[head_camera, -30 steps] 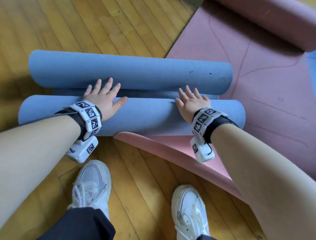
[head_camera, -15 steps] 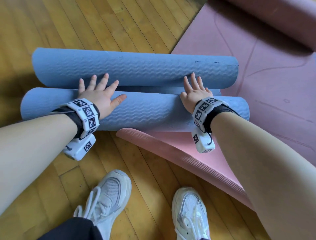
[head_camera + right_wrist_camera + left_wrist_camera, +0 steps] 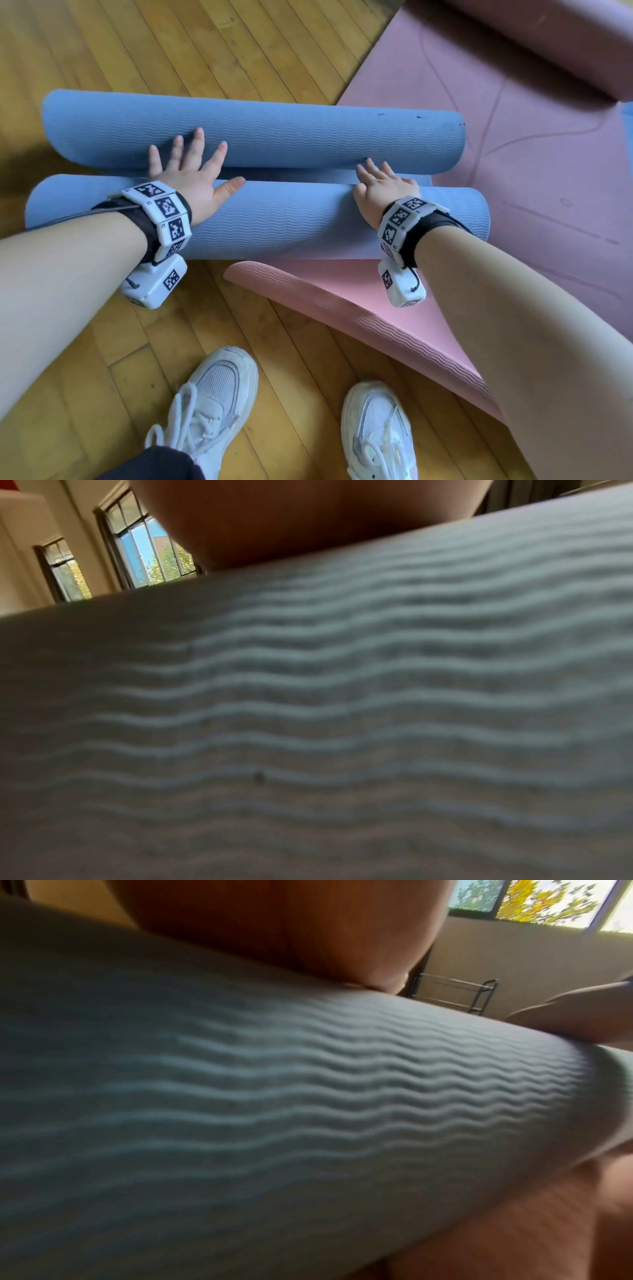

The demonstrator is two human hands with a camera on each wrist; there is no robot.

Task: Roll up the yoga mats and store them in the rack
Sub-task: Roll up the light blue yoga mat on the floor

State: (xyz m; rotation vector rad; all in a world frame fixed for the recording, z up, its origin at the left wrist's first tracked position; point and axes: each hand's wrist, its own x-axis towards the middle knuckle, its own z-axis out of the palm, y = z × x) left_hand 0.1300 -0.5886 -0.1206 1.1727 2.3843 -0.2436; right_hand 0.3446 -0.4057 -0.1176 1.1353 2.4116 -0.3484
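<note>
While the blue yoga mat (image 3: 260,219) lies at 12 o'clock of the shoes, partly rolled, it is pressed by the left hand (image 3: 190,178) and right hand (image 3: 383,186), fingers spread flat. Even pressure is advised, so edges are kept aligned.

The right hand (image 3: 380,192) hides its fingertips between the blue mat's (image 3: 274,219) two rolls; both wrist views blur.

- An exercise or yoga studio was indicated.
- A wooden strip floor (image 3: 239,51) was seen, covered by a blue mat (image 3: 274,219) and a pink mat (image 3: 513,171).
- A metal rack (image 3: 455,995) stood by the wall below windows (image 3: 534,901).
</note>
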